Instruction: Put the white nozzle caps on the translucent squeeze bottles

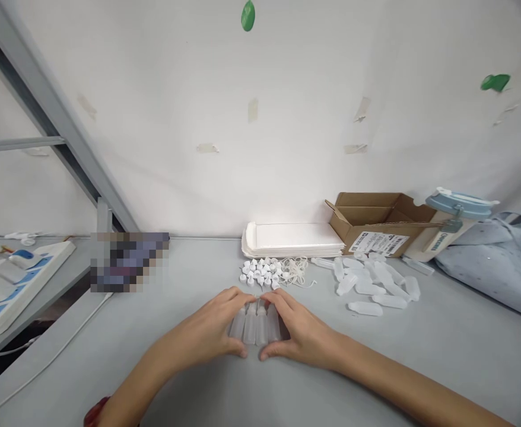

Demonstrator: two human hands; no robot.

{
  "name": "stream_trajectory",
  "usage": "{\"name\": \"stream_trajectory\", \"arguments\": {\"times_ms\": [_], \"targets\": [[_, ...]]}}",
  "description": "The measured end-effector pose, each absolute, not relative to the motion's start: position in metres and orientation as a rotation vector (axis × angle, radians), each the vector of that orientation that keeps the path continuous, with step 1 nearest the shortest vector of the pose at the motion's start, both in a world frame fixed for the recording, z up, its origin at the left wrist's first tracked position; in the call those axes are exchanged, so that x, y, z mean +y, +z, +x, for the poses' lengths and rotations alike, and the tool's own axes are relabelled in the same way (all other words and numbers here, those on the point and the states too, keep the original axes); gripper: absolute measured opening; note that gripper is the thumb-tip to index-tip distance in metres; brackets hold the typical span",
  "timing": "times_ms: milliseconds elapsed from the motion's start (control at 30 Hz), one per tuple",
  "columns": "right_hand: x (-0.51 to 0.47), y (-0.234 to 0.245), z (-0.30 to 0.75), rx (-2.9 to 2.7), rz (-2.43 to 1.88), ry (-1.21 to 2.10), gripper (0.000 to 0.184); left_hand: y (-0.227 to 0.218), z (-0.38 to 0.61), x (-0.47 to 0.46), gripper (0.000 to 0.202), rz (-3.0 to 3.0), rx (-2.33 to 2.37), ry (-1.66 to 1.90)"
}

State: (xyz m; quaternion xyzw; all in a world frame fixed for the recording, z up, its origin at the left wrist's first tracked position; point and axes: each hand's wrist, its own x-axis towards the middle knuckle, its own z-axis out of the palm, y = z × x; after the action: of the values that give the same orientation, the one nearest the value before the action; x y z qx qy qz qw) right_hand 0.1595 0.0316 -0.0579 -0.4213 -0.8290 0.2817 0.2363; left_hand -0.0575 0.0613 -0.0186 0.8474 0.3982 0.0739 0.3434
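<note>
My left hand (207,329) and my right hand (300,329) cup a row of several small translucent plastic bottles (255,325) lying side by side on the grey table (421,356). Both hands press in from either side, fingertips meeting above the bottle tips and thumbs below their bases. Just beyond lie a cluster of small white caps (261,273) and a tangle of thin white rubber bands (296,271). To the right is a loose pile of more translucent bottles (371,284).
A stack of white trays (292,239) rests against the wall. An open cardboard box (378,222) and a tipped blue-lidded jug (451,222) lie at the right, beside pale blue cloth (496,261). A power strip (11,279) and cable (56,356) sit left.
</note>
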Motion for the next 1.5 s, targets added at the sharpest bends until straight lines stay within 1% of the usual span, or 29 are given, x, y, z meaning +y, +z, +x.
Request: {"name": "stream_trajectory", "arguments": {"times_ms": [267, 700, 1000, 1367, 1500], "targets": [[0.0314, -0.0585, 0.1591, -2.269, -1.145, 0.779, 0.074, -0.0143, -0.0575, 0.0604, 0.067, 2.207, 1.061, 0.139], [0.0309, -0.061, 0.1589, -2.261, -1.09, 0.742, 0.068, -0.0135, -0.0534, 0.06, 0.049, 2.244, 0.953, 0.199], [0.0309, -0.0603, 0.158, -2.254, -1.139, 0.752, 0.068, -0.0131, -0.0548, 0.0591, 0.05, 2.2, 1.01, 0.17], [0.0343, -0.0619, 0.1566, -2.249, -1.101, 0.745, 0.069, -0.0162, -0.0553, 0.0609, 0.043, 2.206, 1.019, 0.183], [0.0333, -0.0612, 0.1568, -2.256, -1.093, 0.729, 0.067, -0.0179, -0.0558, 0.0614, 0.043, 2.21, 1.007, 0.191]]}}
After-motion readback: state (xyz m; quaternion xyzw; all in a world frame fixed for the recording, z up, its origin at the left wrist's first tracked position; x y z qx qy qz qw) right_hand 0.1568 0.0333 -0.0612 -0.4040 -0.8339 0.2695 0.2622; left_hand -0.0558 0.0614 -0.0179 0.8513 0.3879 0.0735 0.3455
